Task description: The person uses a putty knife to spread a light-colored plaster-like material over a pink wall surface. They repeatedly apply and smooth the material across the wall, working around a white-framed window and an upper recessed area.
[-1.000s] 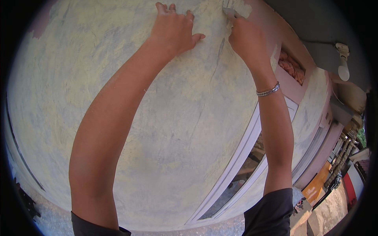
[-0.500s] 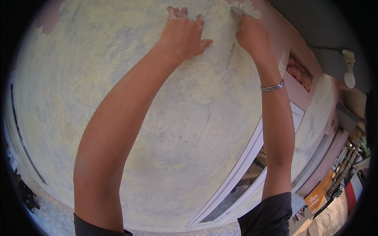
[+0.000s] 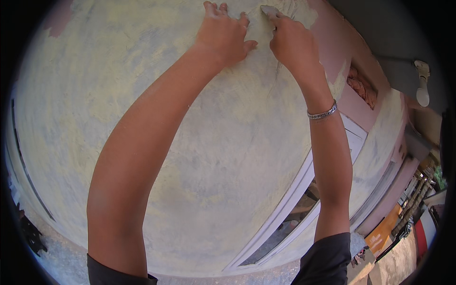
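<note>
A plastered wall (image 3: 228, 156), patchy pale yellow and grey, fills most of the view. High on it my left hand (image 3: 223, 35) rests with fingers spread, holding nothing. To its right, my right hand (image 3: 294, 42) grips a putty knife (image 3: 269, 10), whose grey metal blade lies against the wall near the upper edge. The handle is hidden inside my fist. Streaky plaster with fine ridges shows just right of the blade, bordering bare pink wall (image 3: 327, 28). A silver chain bracelet (image 3: 323, 113) circles my right wrist.
A white-framed window (image 3: 280, 223) is set in the wall at lower right. Above it is a recess (image 3: 361, 88) with reddish material inside. A white lamp fixture (image 3: 422, 83) hangs from the dark ceiling at right. Assorted items, including an orange panel (image 3: 382, 232), stand at far lower right.
My right hand and the putty knife have moved left and slightly down, toward my left hand. The thick plaster patch at the upper right now looks smeared flatter. My left hand has barely moved.
</note>
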`<move>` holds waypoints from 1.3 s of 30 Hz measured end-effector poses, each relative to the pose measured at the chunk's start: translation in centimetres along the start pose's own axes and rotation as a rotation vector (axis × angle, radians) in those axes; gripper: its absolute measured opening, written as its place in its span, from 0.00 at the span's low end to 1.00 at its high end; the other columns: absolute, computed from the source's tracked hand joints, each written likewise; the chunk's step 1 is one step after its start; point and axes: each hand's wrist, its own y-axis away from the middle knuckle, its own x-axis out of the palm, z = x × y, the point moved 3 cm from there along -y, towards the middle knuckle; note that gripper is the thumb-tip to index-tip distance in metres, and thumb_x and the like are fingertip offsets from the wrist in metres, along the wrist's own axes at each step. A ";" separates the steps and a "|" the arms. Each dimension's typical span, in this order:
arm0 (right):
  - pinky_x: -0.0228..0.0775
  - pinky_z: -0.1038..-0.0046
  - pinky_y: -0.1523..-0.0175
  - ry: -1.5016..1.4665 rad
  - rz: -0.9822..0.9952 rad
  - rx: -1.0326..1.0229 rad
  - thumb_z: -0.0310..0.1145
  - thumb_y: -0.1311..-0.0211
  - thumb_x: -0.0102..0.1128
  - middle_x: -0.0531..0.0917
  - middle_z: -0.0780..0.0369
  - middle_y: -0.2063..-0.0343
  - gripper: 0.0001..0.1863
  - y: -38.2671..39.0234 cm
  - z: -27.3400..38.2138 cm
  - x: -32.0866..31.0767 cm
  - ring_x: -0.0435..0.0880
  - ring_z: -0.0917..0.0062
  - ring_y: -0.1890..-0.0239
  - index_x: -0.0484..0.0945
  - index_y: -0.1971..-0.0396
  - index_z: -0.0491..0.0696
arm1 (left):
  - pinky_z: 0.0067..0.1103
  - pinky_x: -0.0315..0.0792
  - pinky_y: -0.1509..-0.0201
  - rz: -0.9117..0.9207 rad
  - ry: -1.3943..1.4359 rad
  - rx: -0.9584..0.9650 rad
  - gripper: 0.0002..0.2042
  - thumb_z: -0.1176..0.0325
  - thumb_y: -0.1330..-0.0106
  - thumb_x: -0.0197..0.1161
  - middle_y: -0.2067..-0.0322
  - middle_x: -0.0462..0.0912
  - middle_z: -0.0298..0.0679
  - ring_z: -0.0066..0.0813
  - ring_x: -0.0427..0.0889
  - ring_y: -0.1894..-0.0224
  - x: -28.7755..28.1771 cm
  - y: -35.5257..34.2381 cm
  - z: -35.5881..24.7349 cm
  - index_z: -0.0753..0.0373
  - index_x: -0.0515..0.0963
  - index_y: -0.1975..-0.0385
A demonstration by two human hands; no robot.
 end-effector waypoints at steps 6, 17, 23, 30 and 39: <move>0.82 0.54 0.48 0.108 0.055 0.002 0.24 0.37 0.57 0.89 0.52 0.56 0.26 -1.0 0.1 0.3 0.89 0.54 0.54 0.84 0.38 0.54 | 0.56 0.48 0.20 0.030 -0.001 -0.004 0.39 0.40 0.27 0.57 0.33 0.74 0.67 0.63 0.68 0.26 0.2 0.1 0.0 0.67 0.70 0.27; 0.83 0.56 0.47 0.013 -0.006 -0.058 0.24 0.37 0.60 0.87 0.57 0.44 0.28 1.1 3.7 -1.7 0.90 0.55 0.53 0.82 0.35 0.56 | 0.56 0.58 0.23 -0.099 -0.053 -0.025 0.38 0.40 0.25 0.58 0.33 0.76 0.60 0.54 0.74 0.28 0.8 0.2 1.3 0.69 0.67 0.29; 0.84 0.57 0.48 0.008 0.097 -0.030 0.24 0.36 0.60 0.86 0.59 0.41 0.28 0.5 3.8 -1.2 0.89 0.55 0.52 0.81 0.35 0.56 | 0.61 0.56 0.24 -0.080 -0.063 -0.017 0.37 0.43 0.26 0.61 0.33 0.77 0.57 0.51 0.72 0.26 1.0 0.2 1.8 0.71 0.67 0.31; 0.84 0.56 0.49 0.018 0.056 -0.092 0.23 0.36 0.58 0.86 0.59 0.42 0.27 2.1 3.9 -2.0 0.89 0.55 0.52 0.82 0.36 0.55 | 0.63 0.54 0.24 -0.076 -0.107 -0.042 0.35 0.44 0.25 0.59 0.32 0.75 0.59 0.54 0.72 0.27 1.0 0.2 1.0 0.69 0.68 0.31; 0.84 0.56 0.49 -0.017 0.087 -0.029 0.22 0.34 0.56 0.85 0.61 0.40 0.27 2.1 2.2 -1.9 0.89 0.56 0.52 0.82 0.36 0.56 | 0.62 0.52 0.22 -0.031 -0.064 -0.046 0.35 0.43 0.23 0.55 0.29 0.72 0.58 0.56 0.70 0.26 0.7 0.4 1.4 0.65 0.65 0.27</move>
